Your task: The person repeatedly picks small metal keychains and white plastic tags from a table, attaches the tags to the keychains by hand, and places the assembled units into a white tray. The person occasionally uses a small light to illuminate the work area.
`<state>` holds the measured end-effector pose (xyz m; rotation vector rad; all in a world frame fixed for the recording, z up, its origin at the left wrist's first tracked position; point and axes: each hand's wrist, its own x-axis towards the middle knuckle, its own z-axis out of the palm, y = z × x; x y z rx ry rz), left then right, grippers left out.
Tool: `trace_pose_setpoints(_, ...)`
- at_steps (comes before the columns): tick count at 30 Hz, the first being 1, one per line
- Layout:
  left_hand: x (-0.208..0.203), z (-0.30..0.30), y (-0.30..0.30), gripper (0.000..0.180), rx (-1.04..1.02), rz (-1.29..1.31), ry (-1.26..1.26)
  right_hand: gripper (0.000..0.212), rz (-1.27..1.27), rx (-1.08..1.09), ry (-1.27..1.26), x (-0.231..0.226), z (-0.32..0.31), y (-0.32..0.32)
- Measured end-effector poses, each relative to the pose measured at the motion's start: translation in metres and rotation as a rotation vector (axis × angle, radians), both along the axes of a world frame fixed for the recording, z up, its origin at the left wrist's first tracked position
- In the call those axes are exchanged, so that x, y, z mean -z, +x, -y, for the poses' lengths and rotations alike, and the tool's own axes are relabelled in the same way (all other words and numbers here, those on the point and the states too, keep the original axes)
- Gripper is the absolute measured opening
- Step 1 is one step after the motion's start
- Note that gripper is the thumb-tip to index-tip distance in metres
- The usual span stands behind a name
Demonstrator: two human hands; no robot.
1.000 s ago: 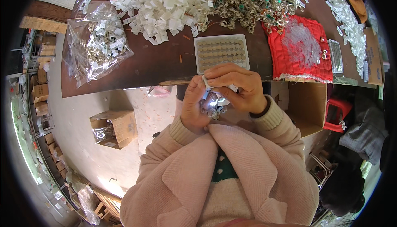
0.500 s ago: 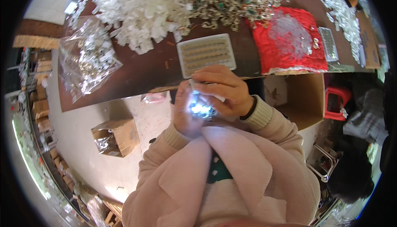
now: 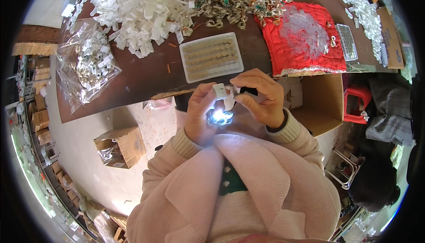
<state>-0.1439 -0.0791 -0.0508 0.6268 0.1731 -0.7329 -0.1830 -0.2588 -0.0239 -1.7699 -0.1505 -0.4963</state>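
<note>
My left hand (image 3: 198,115) is closed on a small white plastic battery case (image 3: 219,91), pinched upright between thumb and fingers. Below the case hangs a small coiled string light (image 3: 220,118), glowing bright bluish white. My right hand (image 3: 265,99) is just right of the case, thumb and index finger closed on a small pale piece (image 3: 235,91) whose kind I cannot make out. Beyond both hands, a white tray (image 3: 183,66) on the table holds rows of round coin-like discs (image 3: 210,57).
On the brown table (image 3: 150,72) lie a heap of white cases (image 3: 141,13), coiled wire lights (image 3: 239,0) and a clear bag (image 3: 90,66) of parts. At right, a red cloth (image 3: 279,50) bears clear plastic bits. Cardboard boxes (image 3: 130,145) and a red stool (image 3: 357,103) stand below.
My right hand has drawn back to the right from the left, so the white case between them now shows. The string light glows in both frames. The view has shifted slightly.
</note>
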Motion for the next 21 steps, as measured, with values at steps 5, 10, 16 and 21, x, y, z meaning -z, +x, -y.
trace_pose_setpoints(5,0.005,-0.005,-0.002,0.018,0.070,0.166,0.152,0.033,0.045,0.017,-0.134,-0.001,-0.011,-0.002)
trace_pose_setpoints(10,0.010,-0.009,0.003,0.016,0.020,0.114,0.039,0.020,0.027,0.360,-0.350,0.008,0.034,-0.003)
trace_pose_setpoints(16,0.011,-0.006,0.002,0.015,0.027,0.121,0.040,0.018,-0.100,0.794,-0.698,0.030,0.097,-0.008)
trace_pose_setpoints(21,0.009,-0.005,0.002,0.015,0.040,0.115,0.059,0.007,-0.163,0.718,-0.799,0.035,0.110,-0.007)
